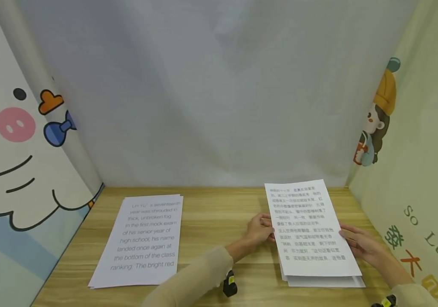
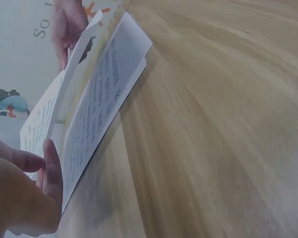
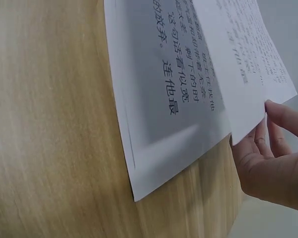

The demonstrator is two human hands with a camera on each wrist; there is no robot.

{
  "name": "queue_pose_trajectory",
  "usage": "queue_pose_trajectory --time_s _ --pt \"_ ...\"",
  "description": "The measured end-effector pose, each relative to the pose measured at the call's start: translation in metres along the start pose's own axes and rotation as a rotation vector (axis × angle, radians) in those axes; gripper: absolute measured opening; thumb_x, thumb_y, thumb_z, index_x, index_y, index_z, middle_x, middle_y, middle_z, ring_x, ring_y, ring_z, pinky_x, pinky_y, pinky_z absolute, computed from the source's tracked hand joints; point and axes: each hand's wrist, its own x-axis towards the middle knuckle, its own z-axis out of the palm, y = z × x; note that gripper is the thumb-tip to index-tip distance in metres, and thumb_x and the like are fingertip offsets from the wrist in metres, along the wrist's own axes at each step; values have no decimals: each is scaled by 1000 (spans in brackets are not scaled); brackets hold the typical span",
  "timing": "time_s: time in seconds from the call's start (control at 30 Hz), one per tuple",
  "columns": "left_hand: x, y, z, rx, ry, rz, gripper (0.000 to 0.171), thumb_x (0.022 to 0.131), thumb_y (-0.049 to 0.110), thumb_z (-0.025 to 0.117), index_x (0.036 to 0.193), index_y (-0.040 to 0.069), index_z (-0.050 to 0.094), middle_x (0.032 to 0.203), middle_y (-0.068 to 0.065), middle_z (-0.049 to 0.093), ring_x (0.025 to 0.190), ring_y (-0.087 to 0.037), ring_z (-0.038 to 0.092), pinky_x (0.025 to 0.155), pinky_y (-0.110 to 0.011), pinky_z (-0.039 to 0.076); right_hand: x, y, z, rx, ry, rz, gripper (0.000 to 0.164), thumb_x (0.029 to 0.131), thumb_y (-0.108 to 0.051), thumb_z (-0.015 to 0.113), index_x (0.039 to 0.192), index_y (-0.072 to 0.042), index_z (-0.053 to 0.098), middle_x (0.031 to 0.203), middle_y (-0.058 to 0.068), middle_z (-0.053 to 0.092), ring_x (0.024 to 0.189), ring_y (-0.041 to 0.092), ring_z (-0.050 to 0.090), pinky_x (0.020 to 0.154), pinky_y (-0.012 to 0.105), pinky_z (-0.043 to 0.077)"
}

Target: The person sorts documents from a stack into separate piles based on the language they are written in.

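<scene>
A sheet of paper printed with Chinese characters is held up by both hands, over a paper stack lying on the table. My left hand pinches its left edge between thumb and fingers. At the opposite edge, my right hand grips it with the thumb on the printed face. Seen from the left wrist, the raised sheet tilts above the lower stack, with a gap between them. The right wrist view shows the same characters on the lower stack; whether several sheets are lifted I cannot tell.
A second paper stack with English text lies at the left of the wooden table, its edges slightly uneven. A pale curtain hangs behind. Printed panels with cartoon figures stand at the left and right.
</scene>
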Motion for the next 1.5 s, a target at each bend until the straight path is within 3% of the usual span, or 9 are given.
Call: queue_pose_trajectory --time_s 0.2,0.57,0.7,0.83,1.0,1.23,1.5 --pt "6 -12 11 -34 23 20 39 85 -16 59 122 -7 57 87 -8 61 57 -11 58 55 -25 59 1 7 -9 20 -24 -8 31 105 -15 56 95 -41 70 96 -15 74 90 3 72 81 23 60" --pt "5 -19 16 29 47 23 37 85 -14 58 122 -8 59 86 -9 65 58 -10 59 56 -26 60 0 12 -15 50 -122 1 31 106 -13 53 101 -34 76 102 -15 76 96 4 74 86 23 60" --pt "4 -19 15 50 48 16 38 85 -14 58 122 -9 58 88 -11 66 61 -11 61 59 -30 62 -1 13 -16 47 -114 -2 29 106 -12 53 105 -28 77 103 -15 77 95 4 74 86 24 61" --pt "3 -19 14 63 47 5 38 86 -12 59 124 -11 58 88 -12 66 64 -13 64 60 -29 62 -1 13 -17 -10 -74 12 26 106 -14 54 121 -13 74 105 -13 76 95 4 73 87 26 61" --pt "2 -19 13 89 39 -2 41 87 -10 57 127 -13 57 90 -12 66 66 -15 68 61 -28 63 -4 12 -20 -135 -68 23 41 106 -21 55 137 7 60 114 -7 74 99 2 70 91 29 60" --pt "2 -16 11 124 21 -10 43 88 -10 55 131 -13 57 91 -14 68 65 -14 68 60 -26 62 -5 4 -26 -208 -158 6 48 109 -23 49 139 15 52 121 -1 73 103 2 69 94 31 59" --pt "0 -11 -1 143 21 -21 44 87 -8 56 131 -10 58 99 -13 69 65 -21 71 58 -27 61 -11 -4 -25 -419 -127 -23 68 108 -22 49 144 29 22 137 33 58 114 16 69 98 36 58"
